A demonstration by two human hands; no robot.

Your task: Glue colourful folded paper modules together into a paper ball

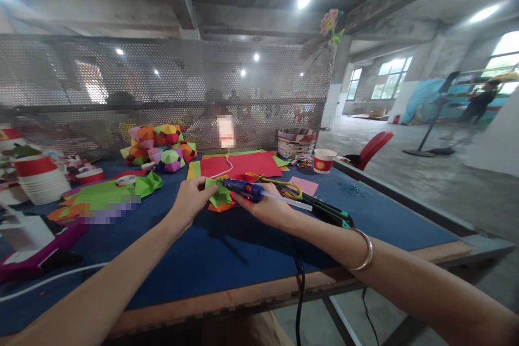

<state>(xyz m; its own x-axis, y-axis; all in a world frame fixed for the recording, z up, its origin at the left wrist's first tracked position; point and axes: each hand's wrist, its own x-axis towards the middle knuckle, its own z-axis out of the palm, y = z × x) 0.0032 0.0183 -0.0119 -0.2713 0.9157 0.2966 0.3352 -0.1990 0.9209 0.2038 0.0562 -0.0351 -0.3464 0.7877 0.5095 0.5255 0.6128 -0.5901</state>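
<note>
Two hands meet over the blue table (227,265). The right hand (268,208) is clamped around a glue gun (247,190), whose long axis runs left-right. Its nozzle points left at green folded paper (219,195) pinched in the left hand (190,200).

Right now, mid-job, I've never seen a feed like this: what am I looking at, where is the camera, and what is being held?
There is no machine: these are a person's two bare hands. The one picture comes from a camera worn on the head, looking forward and down. The left hand pinches a folded green paper piece; the right hand grips a blue hot-glue gun pointed at it. Below is a dark blue table top. On it lie a flat red paper sheet, a heap of multicoloured folded paper balls, a red-and-white paper cup and yellow-handled scissors.
</note>
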